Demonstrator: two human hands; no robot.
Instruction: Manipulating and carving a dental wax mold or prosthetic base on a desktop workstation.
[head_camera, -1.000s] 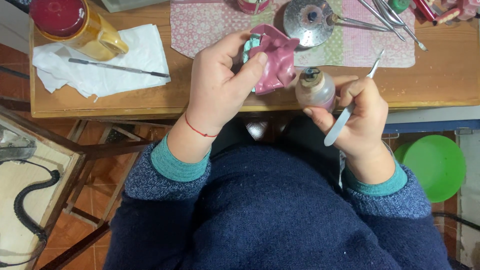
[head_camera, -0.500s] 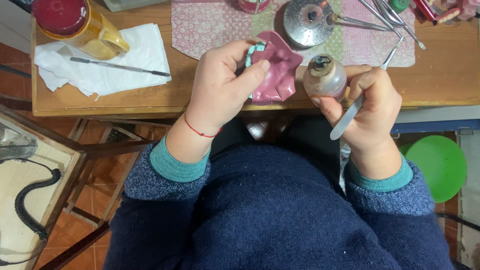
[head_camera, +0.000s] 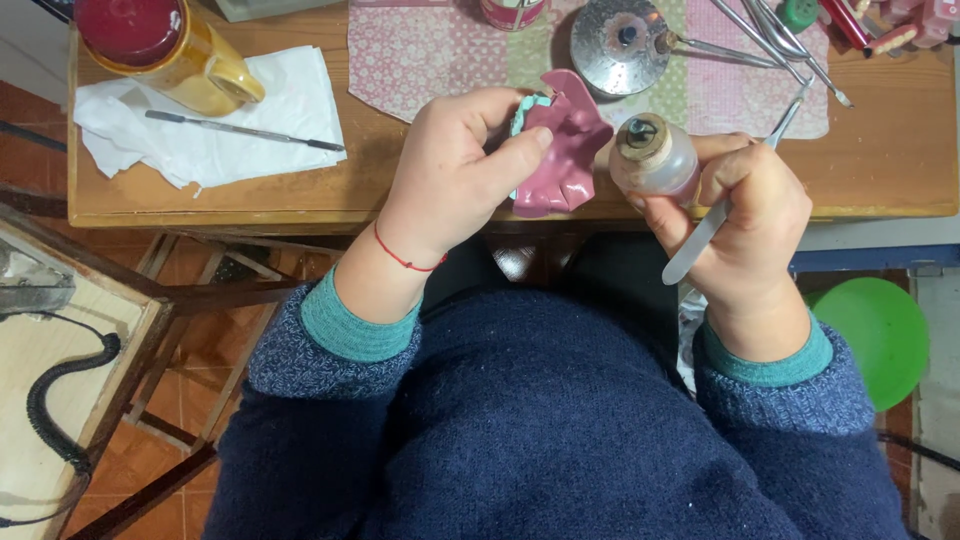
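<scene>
Beyond the pink wax mould (head_camera: 562, 145) pinched in the left hand (head_camera: 455, 170), a round metal lid (head_camera: 622, 42) and steel tools (head_camera: 775, 35) lie on a patterned mat (head_camera: 420, 55). Just right of the mould, the right hand (head_camera: 745, 210) clasps a small bottle (head_camera: 655, 155) and a metal spatula (head_camera: 720, 205). Left of the mould, a yellow mug (head_camera: 190, 60) sits on a white tissue (head_camera: 220, 120) on the wooden table (head_camera: 880, 160), above a tiled floor (head_camera: 180, 390).

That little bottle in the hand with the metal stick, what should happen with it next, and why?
Probably set the small bottle down on the wooden table. The right hand grips both it and the metal tool at once, which looks crowded, while the left hand holds the pink wax piece ready beside it.
</scene>
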